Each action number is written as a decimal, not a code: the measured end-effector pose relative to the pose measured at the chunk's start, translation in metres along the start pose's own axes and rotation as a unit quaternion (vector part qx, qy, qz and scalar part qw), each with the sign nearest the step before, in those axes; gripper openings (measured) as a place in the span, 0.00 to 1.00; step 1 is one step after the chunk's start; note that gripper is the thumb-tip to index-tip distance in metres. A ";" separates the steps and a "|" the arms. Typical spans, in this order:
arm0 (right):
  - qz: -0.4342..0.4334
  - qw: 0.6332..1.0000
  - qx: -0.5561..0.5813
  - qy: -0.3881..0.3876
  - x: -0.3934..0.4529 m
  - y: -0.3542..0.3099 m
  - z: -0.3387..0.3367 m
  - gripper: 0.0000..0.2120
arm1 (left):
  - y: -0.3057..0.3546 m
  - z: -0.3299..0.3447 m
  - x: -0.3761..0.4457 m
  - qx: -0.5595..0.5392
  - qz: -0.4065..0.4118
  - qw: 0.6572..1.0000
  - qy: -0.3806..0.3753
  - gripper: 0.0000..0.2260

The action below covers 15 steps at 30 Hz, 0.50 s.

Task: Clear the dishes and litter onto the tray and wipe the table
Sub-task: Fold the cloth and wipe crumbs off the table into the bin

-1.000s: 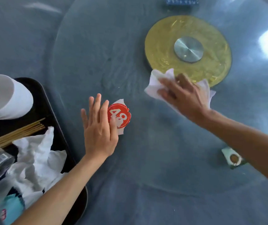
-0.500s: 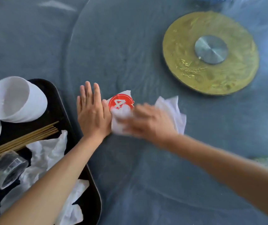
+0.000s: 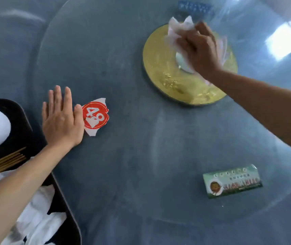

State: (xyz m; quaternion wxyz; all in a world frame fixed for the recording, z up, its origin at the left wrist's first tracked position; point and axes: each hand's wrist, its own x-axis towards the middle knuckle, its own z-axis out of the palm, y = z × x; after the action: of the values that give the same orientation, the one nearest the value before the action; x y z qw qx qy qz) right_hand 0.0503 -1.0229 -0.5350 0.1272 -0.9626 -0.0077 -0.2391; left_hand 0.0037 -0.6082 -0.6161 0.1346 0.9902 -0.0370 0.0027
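Your two hands on the grey table [image 3: 132, 156].
Your left hand [image 3: 61, 119] lies flat, fingers straight, beside the torn label [image 3: 95, 115]; your right hand [image 3: 199, 50], reaching forward, presses a crumpled tissue [image 3: 180, 27] on the gold disc [image 3: 160, 68].

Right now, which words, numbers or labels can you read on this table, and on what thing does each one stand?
"48": white digits on the red round sticker, on torn white paper beside the left hand.
Green packet: printed lines and a round picture, too blurred to read.
Blue label at the far edge: white marks, too blurred to read.

Grey glass-topped table [image 3: 132, 174]: black tray [image 3: 23, 124], torn red sticker [image 3: 95, 116], green packet [image 3: 232, 181].
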 end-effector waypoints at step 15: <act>-0.100 0.973 0.145 -0.152 -0.193 -0.139 -0.005 0.12 | 0.067 0.015 0.029 0.026 -0.024 0.999 0.000 0.25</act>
State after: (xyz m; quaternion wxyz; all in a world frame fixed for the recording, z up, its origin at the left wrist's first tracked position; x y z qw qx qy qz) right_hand -0.1337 -0.8810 -0.5871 0.2380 -0.9534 -0.1573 -0.0981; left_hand 0.0280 -0.6787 -0.6120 0.1091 0.9939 -0.0135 0.0000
